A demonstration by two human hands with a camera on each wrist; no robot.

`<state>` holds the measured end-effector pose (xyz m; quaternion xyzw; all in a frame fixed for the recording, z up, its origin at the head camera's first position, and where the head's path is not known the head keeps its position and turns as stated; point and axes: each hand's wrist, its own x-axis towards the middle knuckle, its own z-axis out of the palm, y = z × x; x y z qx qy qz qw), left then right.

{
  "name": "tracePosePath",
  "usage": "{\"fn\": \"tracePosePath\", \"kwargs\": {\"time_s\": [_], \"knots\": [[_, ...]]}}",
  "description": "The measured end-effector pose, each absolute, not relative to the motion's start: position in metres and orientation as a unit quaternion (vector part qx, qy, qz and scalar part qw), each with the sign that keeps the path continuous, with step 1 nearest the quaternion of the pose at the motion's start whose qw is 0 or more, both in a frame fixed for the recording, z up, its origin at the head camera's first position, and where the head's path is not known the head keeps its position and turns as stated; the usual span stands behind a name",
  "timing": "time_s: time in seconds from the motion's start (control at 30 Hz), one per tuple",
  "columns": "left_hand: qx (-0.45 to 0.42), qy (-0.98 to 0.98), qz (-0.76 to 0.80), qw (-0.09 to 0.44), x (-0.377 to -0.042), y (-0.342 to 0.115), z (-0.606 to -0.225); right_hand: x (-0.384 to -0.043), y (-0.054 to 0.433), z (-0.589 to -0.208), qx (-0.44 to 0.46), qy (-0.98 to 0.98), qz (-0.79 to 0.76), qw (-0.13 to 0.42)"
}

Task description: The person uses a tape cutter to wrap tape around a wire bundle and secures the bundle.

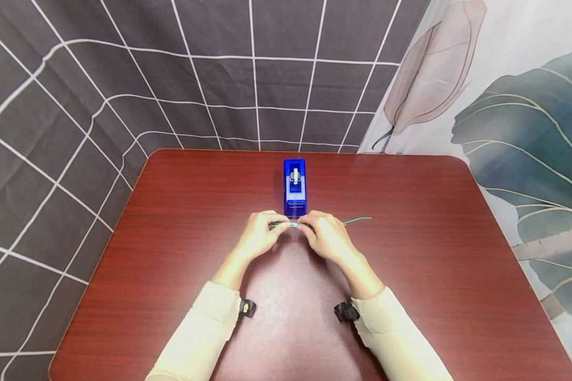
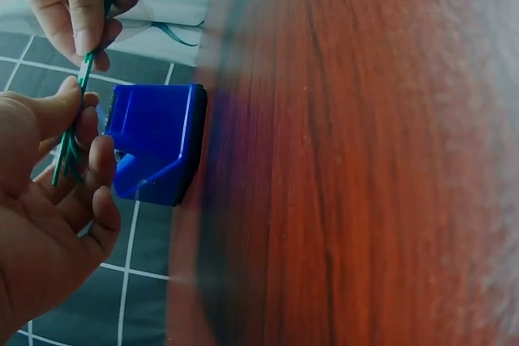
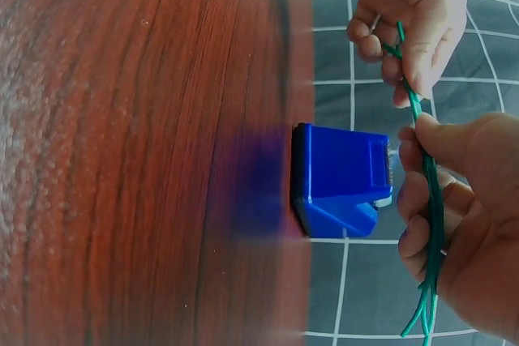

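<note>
A bundle of thin green wires point(image 3: 435, 216) is stretched sideways between both hands, just in front of a blue tape dispenser point(image 1: 296, 197). My left hand point(image 1: 261, 234) pinches one end between thumb and fingers, and short loose tips stick out below it in the left wrist view. The other stretch is pinched by my right hand point(image 1: 330, 237), with strands running along its palm and splaying out past it. Between the fingertips a short pale, shiny section point(image 1: 294, 224) of the bundle shows. Both hands are held close over the table, fingertips near the dispenser's front end.
The dark red wood-grain table point(image 1: 181, 211) has rounded far corners. A grey cloth with white grid lines point(image 1: 224, 79) hangs behind and to the left. At the right hangs a white curtain point(image 1: 434, 69) with large leaf prints.
</note>
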<state>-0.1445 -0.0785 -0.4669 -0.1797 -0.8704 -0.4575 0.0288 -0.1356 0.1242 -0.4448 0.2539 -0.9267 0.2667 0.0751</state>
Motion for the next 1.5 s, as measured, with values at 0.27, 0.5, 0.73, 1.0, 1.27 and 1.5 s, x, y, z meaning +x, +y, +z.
{"fn": "tracePosePath", "kwargs": {"time_s": [0.27,0.5,0.73,1.0,1.27,1.5], "knots": [[-0.181,-0.863,-0.469,0.050,-0.1438,-0.0772,-0.4699,-0.1357,0.1235,-0.4433,0.260,-0.932,0.241,0.075],[-0.181,-0.870,-0.456,0.050,-0.1454,-0.0767,-0.4684,-0.1360,0.1248,-0.4452,0.271,-0.928,0.235,0.106],[-0.206,-0.880,-0.425,0.051,-0.1487,-0.0775,-0.4632,-0.1375,0.1266,-0.4470,0.284,-0.916,0.241,0.150],[-0.231,-0.877,-0.411,0.087,-0.1495,-0.0770,-0.4628,-0.1374,0.1248,-0.4437,0.257,-0.929,0.247,0.098],[-0.238,-0.871,-0.416,0.109,-0.1491,-0.0759,-0.4661,-0.1389,0.1234,-0.4406,0.235,-0.934,0.259,0.072],[-0.241,-0.871,-0.413,0.115,-0.1480,-0.0749,-0.4655,-0.1409,0.1241,-0.4413,0.229,-0.940,0.245,0.055]]}}
